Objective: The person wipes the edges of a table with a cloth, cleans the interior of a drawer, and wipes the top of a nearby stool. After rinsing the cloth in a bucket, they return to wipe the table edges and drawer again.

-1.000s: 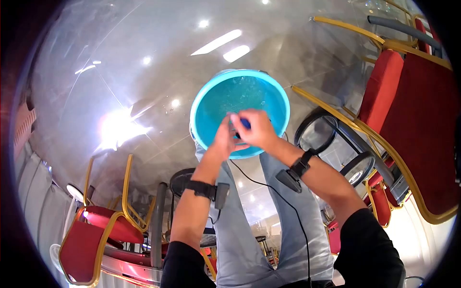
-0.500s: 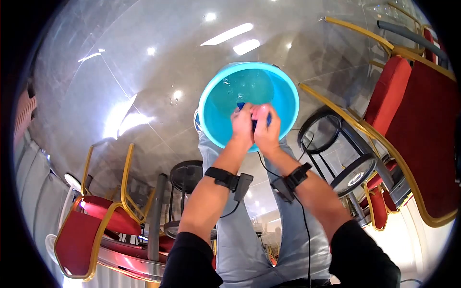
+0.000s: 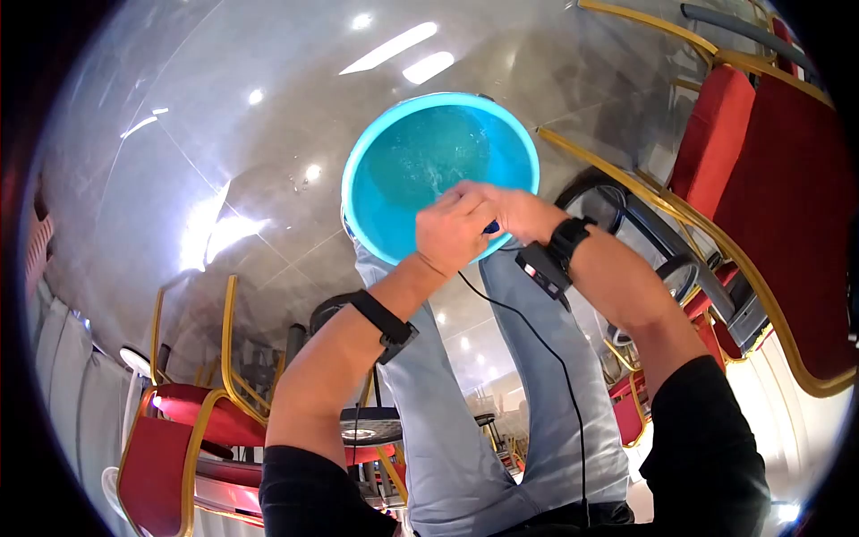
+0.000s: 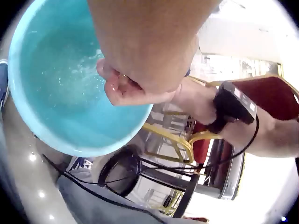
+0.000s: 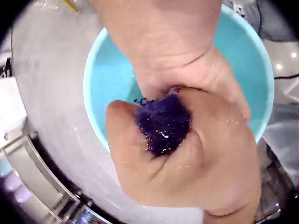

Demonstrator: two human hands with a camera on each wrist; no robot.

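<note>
A wet, fuzzy dark blue cloth [image 5: 163,123] is bunched up between both hands over a turquoise tub [image 3: 351,183]. My left hand [image 3: 450,231] grips the cloth in a fist, and a wad of it bulges out beside the thumb in the right wrist view. Pressed up against that fist, my right hand [image 3: 519,213] has its fingers curled round the other part, which is mostly hidden. Water droplets sit on the skin and on the cloth. Rippled water [image 4: 65,81] fills the bottom of the tub, below the hands.
Red chairs with gold frames [image 3: 716,152] stand on the right, and another red chair [image 3: 157,456] at lower left. Black round-topped stools [image 3: 595,201] are close by the legs. A black cable [image 3: 537,336] runs across the lap. The shiny tiled floor [image 3: 268,179] reflects bright lights.
The hands have turned against each other, with the left hand now over the top and the elbows spread wider. The cloth is still held over the tub.
</note>
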